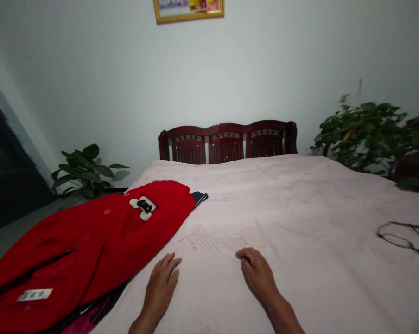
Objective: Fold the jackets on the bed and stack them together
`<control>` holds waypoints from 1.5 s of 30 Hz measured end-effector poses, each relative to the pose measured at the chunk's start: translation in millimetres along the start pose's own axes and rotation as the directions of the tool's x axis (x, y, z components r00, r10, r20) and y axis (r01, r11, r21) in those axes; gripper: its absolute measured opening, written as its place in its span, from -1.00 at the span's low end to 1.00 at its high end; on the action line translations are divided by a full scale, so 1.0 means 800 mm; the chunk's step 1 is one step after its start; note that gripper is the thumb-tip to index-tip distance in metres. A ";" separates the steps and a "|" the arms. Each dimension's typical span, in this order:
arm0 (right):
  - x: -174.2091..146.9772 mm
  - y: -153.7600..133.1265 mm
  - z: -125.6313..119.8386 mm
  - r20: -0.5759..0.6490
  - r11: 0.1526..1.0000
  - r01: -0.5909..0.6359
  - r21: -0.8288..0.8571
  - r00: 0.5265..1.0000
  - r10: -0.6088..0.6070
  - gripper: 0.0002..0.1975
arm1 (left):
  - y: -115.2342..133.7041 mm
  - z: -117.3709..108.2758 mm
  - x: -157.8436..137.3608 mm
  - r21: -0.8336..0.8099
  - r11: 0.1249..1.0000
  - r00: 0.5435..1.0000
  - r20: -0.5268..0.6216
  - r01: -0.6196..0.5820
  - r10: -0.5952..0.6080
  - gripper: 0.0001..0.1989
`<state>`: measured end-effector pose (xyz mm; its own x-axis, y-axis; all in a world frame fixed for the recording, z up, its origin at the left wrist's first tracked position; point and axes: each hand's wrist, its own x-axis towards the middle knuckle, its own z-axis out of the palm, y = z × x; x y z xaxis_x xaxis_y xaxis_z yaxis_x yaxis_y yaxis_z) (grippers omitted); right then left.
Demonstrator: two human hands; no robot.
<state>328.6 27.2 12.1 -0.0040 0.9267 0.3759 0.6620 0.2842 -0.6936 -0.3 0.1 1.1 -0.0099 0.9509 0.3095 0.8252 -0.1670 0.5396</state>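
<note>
Bedsheet (300,218): pale pink, faint embroidered flower pattern near the middle, spread flat over the bed; both hands resting on its near part.
Left hand (162,283): palm down on the sheet, fingers stretched and together, grip released, holding nothing; just beside the edge of the red garment, contact with it not clear.
Right hand (258,273): knuckles up on the sheet, fingers curled under at the tips close to the embroidered pattern; grip loosely curled, whether pinching cloth cannot tell.
Red garment (101,236): thick red coat or jacket lying on the left part of the bed, spread toward the near left corner; white and black bone-shaped patch (143,206) on the upper part, white label (34,294) near the lower edge.
Dark clothing (199,198): under the red garment, showing at its far corner and along its near edge, with some pink cloth there too.
Glasses (404,237): dark frame, lying on the sheet at far right, well apart from both hands.
Headboard (226,141): dark red wood, three slatted panels, against the white wall.
Plants: one leafy plant (84,171) on the floor to the left, a larger one (372,134) to the right of the bed.
Picture frame (188,10): gold edged, on the wall above, cut off by the top border.
</note>
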 end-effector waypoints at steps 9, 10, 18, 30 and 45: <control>-0.002 0.000 0.000 0.007 1.000 -0.003 0.003 1.000 0.003 -0.73 | -0.004 0.004 0.000 0.009 1.000 1.000 -0.007 -0.004 0.004 -0.65; -0.002 0.000 0.000 0.008 1.000 -0.001 0.004 1.000 0.001 -0.72 | -0.004 0.004 0.000 0.011 1.000 1.000 -0.005 -0.005 0.005 -0.65; -0.001 0.000 -0.001 0.008 1.000 0.011 0.001 1.000 -0.011 -0.72 | -0.002 0.002 0.000 0.013 1.000 1.000 0.005 0.004 -0.004 -0.65; -0.001 -0.002 -0.002 0.007 1.000 0.002 0.000 1.000 -0.002 -0.72 | 0.003 -0.002 0.000 -0.010 1.000 1.000 0.013 0.007 -0.007 -0.65; -0.001 -0.003 -0.002 0.007 1.000 -0.010 -0.013 1.000 0.010 -0.71 | 0.002 -0.001 0.000 -0.004 1.000 1.000 0.022 0.008 -0.008 -0.64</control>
<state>328.5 25.7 14.3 -0.0026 0.9311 0.3647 0.6716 0.2719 -0.6893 0.5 -0.2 2.3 -0.0042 0.9575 0.2883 0.8226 -0.1606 0.5455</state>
